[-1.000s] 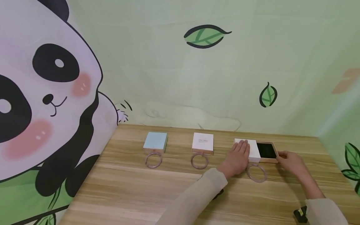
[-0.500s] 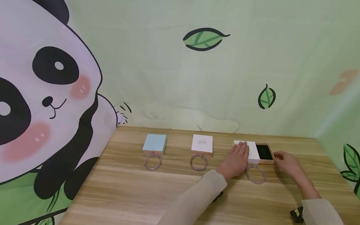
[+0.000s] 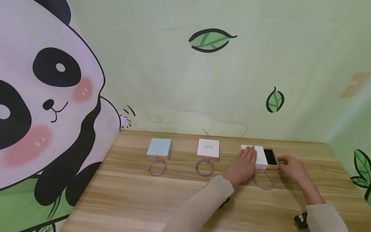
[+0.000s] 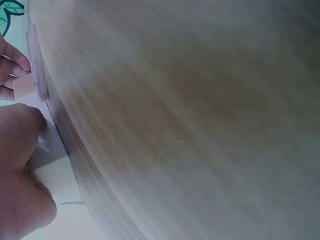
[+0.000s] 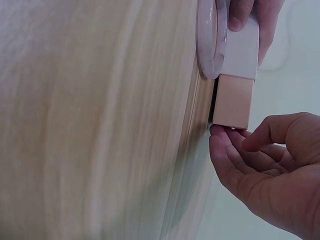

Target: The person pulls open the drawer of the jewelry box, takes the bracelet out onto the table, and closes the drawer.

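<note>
At the right of the table, a white drawer-style gift box [image 3: 261, 158] has its inner drawer [image 3: 270, 158] partly out to the right, black inside with a pinkish-orange rim. My left hand [image 3: 242, 164] presses on the white sleeve, fingers straight over its top; in the right wrist view its thumb [image 5: 239, 17] rests on the near side. My right hand [image 3: 292, 167] touches the drawer's outer end, and its fingertips [image 5: 217, 135] meet the end's lower edge in the right wrist view. A translucent pale purple bangle [image 3: 263, 180] lies in front of this box.
A light blue box [image 3: 159, 147] and a white box with small print [image 3: 208, 149] stand to the left on the wooden table [image 3: 130, 199]. Before them lie two similar bangles, one left [image 3: 157, 167] and one middle [image 3: 204, 168]. A panda-printed backdrop [image 3: 174, 80] rises behind the table.
The drawer has slid leftward, further into the white sleeve, with my right hand moving left along with it. My left hand stays on the sleeve.
</note>
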Demonstrator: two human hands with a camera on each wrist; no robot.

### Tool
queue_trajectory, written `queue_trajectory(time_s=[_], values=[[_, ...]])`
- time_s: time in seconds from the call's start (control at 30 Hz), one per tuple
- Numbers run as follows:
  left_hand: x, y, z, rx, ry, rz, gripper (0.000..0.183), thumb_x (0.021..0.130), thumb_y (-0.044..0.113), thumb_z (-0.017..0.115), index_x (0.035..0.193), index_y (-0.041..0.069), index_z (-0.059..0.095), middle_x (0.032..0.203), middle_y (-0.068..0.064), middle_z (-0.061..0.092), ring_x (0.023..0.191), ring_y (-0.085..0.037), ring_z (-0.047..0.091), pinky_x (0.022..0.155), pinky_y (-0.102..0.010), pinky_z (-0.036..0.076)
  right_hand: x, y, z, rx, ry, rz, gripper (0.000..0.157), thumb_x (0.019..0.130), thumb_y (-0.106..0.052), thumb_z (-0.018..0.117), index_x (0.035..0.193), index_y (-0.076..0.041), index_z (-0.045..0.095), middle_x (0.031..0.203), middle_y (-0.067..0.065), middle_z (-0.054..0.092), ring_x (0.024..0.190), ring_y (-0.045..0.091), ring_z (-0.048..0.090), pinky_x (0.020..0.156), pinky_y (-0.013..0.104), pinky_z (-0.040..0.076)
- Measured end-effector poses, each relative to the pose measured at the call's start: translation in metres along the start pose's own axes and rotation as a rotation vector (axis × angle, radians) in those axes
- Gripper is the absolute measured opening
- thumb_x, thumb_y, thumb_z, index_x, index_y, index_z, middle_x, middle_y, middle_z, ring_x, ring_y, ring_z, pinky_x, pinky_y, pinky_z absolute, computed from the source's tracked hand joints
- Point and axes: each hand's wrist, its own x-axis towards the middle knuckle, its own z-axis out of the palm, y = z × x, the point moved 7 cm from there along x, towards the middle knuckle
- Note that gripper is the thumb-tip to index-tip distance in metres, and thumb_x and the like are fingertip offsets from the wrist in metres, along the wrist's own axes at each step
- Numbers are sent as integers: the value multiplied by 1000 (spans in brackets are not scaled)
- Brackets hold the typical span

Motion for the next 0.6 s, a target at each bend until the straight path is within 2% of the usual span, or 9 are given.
queue_trajectory(time_s=[0.1, 0.27, 0.47, 0.6], values=[[-1, 0, 2, 5, 1, -2, 57, 111, 32, 13, 164, 13, 13, 171, -4, 7, 157, -18, 7, 126, -31, 10, -1, -3, 3, -6, 5, -11, 36, 93, -6, 57, 118, 20, 61, 106, 33, 70, 99, 46, 67, 80, 50, 55], [-1, 0, 1, 10, 12, -4, 57, 112, 35, 16, 164, 13, 14, 171, -4, 9, 157, -18, 8, 126, -30, 12, 1, -9, 4, -31, 5, -25, 35, 94, -6, 57, 117, 20, 61, 107, 33, 70, 100, 49, 67, 80, 52, 56], [-2, -1, -2, 25, 16, 1, 56, 112, 31, 16, 164, 11, 16, 171, -5, 11, 157, -18, 10, 126, -31, 14, 4, -14, 9, -19, -12, -31, 36, 92, -4, 58, 119, 19, 62, 108, 32, 70, 100, 46, 67, 76, 44, 56], [-1, 0, -2, 19, 19, 0, 55, 112, 31, 15, 164, 11, 17, 171, -5, 12, 157, -18, 11, 125, -31, 14, 5, -20, 16, 13, -35, -72, 37, 90, -3, 62, 120, 19, 62, 107, 30, 71, 103, 45, 68, 75, 39, 55]])
